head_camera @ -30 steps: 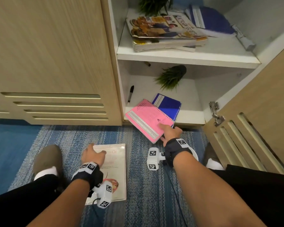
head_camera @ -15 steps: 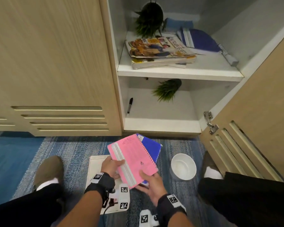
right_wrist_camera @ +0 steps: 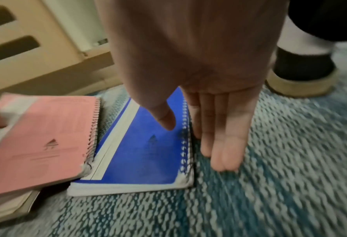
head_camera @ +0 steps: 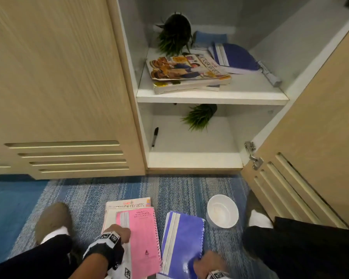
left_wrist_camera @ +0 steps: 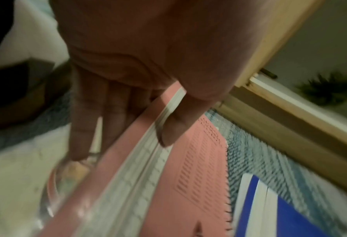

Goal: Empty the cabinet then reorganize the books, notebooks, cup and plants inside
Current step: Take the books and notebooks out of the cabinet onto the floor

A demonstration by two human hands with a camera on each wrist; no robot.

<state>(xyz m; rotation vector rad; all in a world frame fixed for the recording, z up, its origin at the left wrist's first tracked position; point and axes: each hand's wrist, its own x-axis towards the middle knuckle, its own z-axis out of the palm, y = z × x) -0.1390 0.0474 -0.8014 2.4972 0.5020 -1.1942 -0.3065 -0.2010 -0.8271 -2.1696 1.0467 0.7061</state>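
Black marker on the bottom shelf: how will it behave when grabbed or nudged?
The black marker is a slim cylinder lying flat, so a nudge probably rolls it. It looks light and rigid. It lies near the cabinet's left wall, likely cramping fingers.

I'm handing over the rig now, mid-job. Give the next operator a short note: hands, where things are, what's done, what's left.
Left hand: pinches the pink notebook, thumb on top, and holds it over a book on the carpet.
Right hand: open, fingers straight beside the blue notebook, which lies on the carpet.
Done: book, both notebooks and the cup are out.
Left: upper shelf holds a plant, stacked books and another notebook; lower shelf holds a plant on its side and a pen. Empty these, then reorganize.
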